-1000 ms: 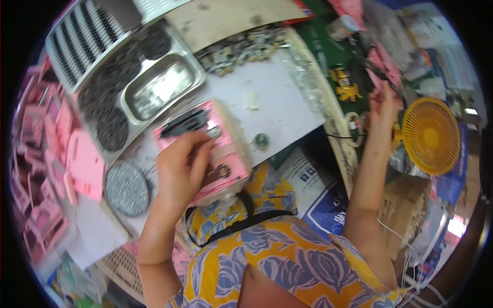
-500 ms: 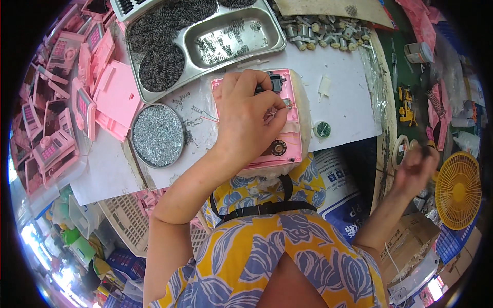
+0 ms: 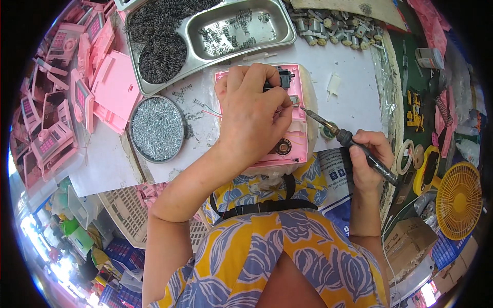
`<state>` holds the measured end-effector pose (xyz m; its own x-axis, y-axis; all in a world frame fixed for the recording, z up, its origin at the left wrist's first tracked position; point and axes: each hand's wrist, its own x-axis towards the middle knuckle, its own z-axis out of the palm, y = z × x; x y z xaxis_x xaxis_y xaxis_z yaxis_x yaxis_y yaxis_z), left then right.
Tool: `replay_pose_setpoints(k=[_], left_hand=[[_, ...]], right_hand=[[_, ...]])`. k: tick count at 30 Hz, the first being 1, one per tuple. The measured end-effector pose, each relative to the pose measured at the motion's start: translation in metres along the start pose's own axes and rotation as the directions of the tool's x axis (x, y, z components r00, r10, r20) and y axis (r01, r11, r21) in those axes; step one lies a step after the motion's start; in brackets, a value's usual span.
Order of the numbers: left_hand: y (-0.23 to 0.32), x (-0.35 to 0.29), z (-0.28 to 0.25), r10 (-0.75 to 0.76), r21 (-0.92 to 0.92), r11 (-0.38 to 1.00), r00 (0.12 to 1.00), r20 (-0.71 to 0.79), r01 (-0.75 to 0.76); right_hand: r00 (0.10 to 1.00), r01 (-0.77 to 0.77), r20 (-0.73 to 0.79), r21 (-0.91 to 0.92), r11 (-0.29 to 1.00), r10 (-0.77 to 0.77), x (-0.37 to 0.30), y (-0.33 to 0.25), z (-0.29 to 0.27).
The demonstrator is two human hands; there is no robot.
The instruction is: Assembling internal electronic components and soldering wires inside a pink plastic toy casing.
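A pink plastic housing (image 3: pixel 301 134) lies on a pad in front of me, with a black part (image 3: pixel 287 78), a small metal motor (image 3: pixel 294 100) and a round speaker (image 3: pixel 283 147) in it. My left hand (image 3: pixel 254 110) rests over its left half, finger and thumb pinched on what looks like a thin wire; the hand hides much of the inside. Gripped by its dark handle in my right hand (image 3: pixel 371 159) is a soldering iron (image 3: pixel 354 146). Its tip is close to the motor; I cannot tell whether they touch. A small round green-topped spool (image 3: pixel 326 131) sits behind the iron.
Beyond the housing stands a metal tray (image 3: pixel 197 65) of small dark springs. A round dish of screws (image 3: pixel 157 129) is left of it. Pink casings (image 3: pixel 54 146) pile at far left, small motors (image 3: pixel 334 31) at the back. Right are a yellow fan (image 3: pixel 458 201) and a tape roll (image 3: pixel 404 157).
My right hand has come from the far right toward the housing and now holds the soldering iron, its tip by the motor. My left hand stays pinched over the housing.
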<state>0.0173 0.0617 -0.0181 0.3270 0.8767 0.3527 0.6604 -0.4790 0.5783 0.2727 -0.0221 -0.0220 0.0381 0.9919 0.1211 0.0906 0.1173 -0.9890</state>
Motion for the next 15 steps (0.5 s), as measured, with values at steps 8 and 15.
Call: replay_pose_setpoints(k=[8,15], left_hand=[[0.000,0.000,0.002,0.000,0.021,1.000,1.000,0.001,0.000],[0.001,0.000,0.000,0.001,0.034,0.999,1.000,0.010,-0.002]], right_hand=[[1.000,0.006,-0.007,-0.061,0.998,-0.006,0.003,-0.001,0.004],[0.920,0.358,0.263,-0.268,0.895,-0.289,0.020,-0.006,-0.002]])
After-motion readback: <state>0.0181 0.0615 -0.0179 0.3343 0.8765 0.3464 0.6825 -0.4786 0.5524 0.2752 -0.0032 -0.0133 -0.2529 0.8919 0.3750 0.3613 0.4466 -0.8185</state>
